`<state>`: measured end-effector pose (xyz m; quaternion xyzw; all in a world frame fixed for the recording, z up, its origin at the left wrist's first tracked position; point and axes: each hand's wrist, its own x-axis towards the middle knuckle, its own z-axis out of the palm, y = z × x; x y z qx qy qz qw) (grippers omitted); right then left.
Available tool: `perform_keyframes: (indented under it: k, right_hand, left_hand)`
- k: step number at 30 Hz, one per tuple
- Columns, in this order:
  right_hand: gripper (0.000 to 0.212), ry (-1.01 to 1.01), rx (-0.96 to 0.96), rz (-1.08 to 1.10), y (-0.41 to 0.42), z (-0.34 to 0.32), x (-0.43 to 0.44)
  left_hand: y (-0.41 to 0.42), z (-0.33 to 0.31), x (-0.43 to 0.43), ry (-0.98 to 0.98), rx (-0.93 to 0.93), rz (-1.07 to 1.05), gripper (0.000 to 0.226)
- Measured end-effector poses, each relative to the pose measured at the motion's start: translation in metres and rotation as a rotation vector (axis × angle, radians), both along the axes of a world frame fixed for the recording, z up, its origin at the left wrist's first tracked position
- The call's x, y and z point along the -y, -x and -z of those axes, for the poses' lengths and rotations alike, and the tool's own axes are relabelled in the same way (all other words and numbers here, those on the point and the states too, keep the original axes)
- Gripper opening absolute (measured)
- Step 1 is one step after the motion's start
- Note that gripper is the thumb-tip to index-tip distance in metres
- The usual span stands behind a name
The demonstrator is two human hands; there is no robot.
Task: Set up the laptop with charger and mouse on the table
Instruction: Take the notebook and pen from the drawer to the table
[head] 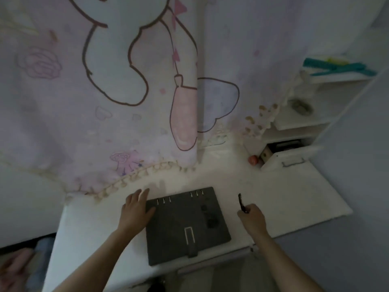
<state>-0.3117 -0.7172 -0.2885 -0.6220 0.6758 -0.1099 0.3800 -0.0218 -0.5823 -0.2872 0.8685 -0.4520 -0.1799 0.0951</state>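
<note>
A grey ring binder (187, 226) lay closed on the white counter (294, 199). The left hand (134, 209) rested flat, its fingers (144, 193) straight and relaxed, with the thumb touching the binder's left edge. Right of the binder, the right hand (251, 217) kept its fingers (244, 213) clenched round a dark pen (241, 202), which pointed away beyond them.

Dim indoor shot, cool violet-grey cast throughout. Brightest patch on surface (210, 175) just behind dark binder (185, 224). Faint soft shadow of left hand (134, 209) fingers falls on surface beyond fingertips, away from camera. Whole frame soft. Curtain (105, 91) print smeared, shelf (315, 121) contents blurred. Thin dark stick (241, 202) in right hand (252, 218) too soft to identify. Wide-angle bend: shelf leans, surface edges splay outward. Lower-left corner murky.
</note>
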Motion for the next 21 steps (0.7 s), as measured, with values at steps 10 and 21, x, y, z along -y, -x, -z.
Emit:
perform_keyframes:
  k: [10, 21]
  right_hand:
    - [0.012, -0.224, 0.429, 0.706, -0.054, 0.006, -0.082]
    - [0.009, -0.209, 0.434, 0.806, -0.079, 0.035, -0.095]
  left_hand:
    - [-0.022, 0.015, 0.019, -0.097, -0.187, 0.317, 0.059]
    - [-0.01, 0.011, 0.007, -0.246, -0.152, 0.223, 0.058]
